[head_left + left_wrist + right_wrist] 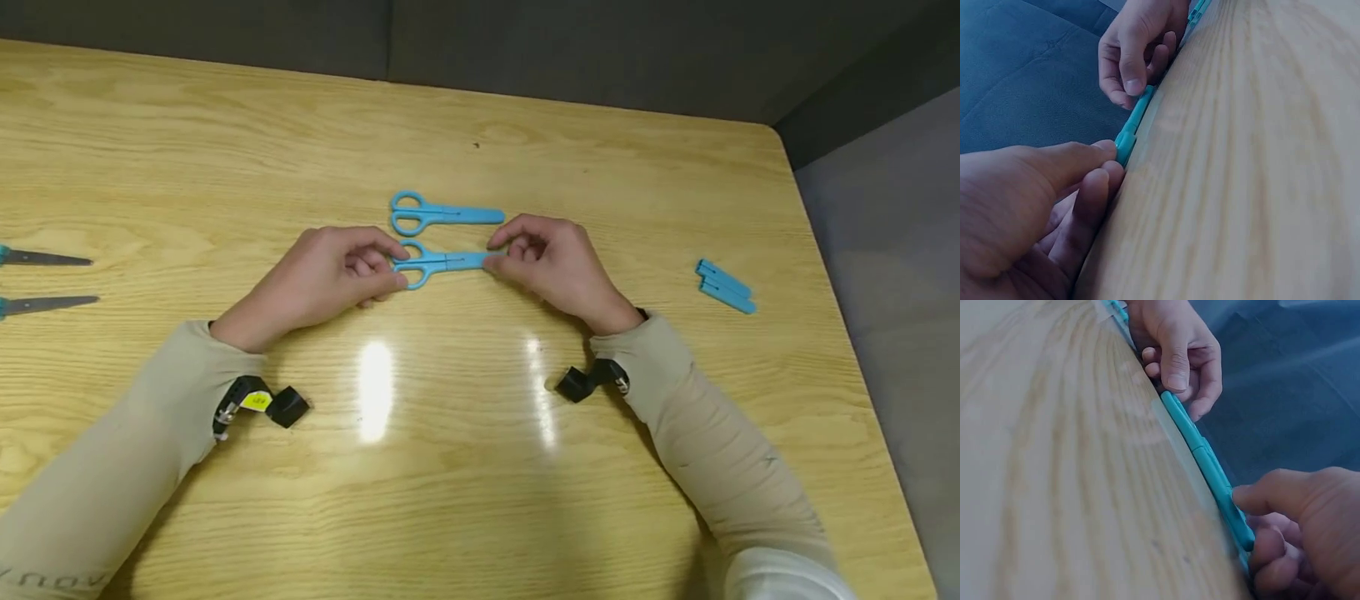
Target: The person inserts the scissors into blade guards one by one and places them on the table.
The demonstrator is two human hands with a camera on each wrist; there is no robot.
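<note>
On the table (480,467), left hand (330,279) and right hand (551,262) pinching blue scissors (442,262)

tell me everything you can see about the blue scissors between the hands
The blue scissors look like plastic, with two loop handles at the left and a blue sheath over the blades. They lie flat on the wooden table, lengthwise left to right. The left hand holds the handles; the right hand pinches the sheath end.

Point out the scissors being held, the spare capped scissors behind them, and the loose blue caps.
held scissors (444,262), head view, on the pivot.
spare capped scissors (468,216), head view, on the blade cover.
loose blue caps (725,287), head view, mid-length.
</note>
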